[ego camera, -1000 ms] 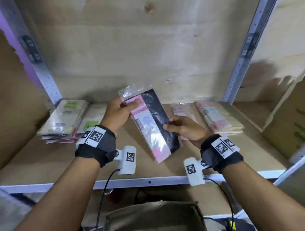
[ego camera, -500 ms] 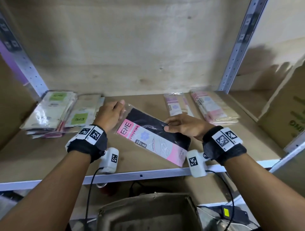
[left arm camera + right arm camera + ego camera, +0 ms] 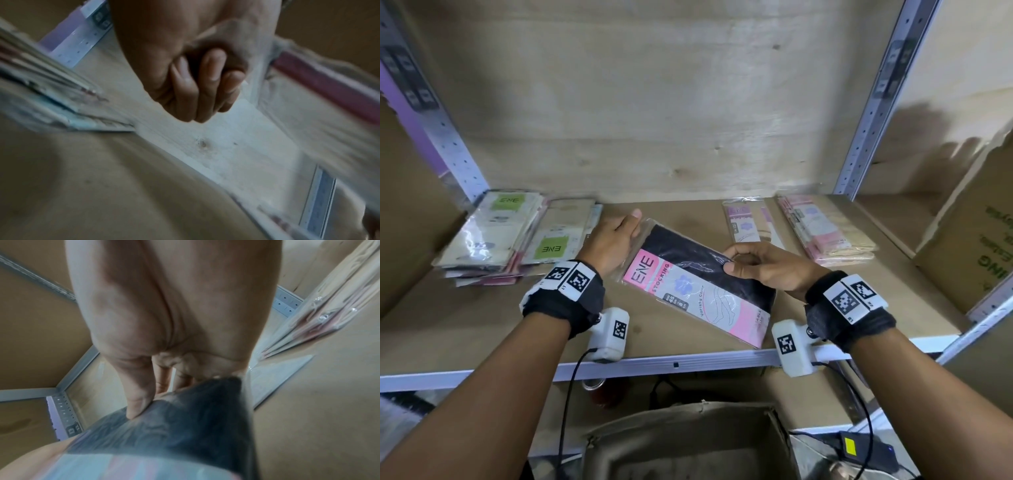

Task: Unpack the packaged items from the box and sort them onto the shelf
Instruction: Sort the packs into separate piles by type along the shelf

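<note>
A flat clear packet of black stockings (image 3: 695, 284) with a pink "ENE" card lies slanted just above the wooden shelf (image 3: 482, 329), at its middle. My left hand (image 3: 616, 240) grips the packet's far left end; the left wrist view shows its fingers (image 3: 205, 84) curled round the plastic edge. My right hand (image 3: 753, 263) pinches the packet's right long edge, thumb (image 3: 139, 399) pressed on the black side of the packet (image 3: 185, 426). The brown box (image 3: 688, 442) stands open below the shelf's front edge.
Stacks of green-label packets (image 3: 500, 236) lie at the shelf's left. Pink-label packets (image 3: 825, 229) and a single one (image 3: 746, 222) lie at the right. Metal uprights (image 3: 873, 102) frame the bay. A cardboard carton (image 3: 976, 240) stands at far right.
The packet went from upright in both hands to flat and low over the shelf, pink card facing up. Both hands dropped with it and kept their hold.
</note>
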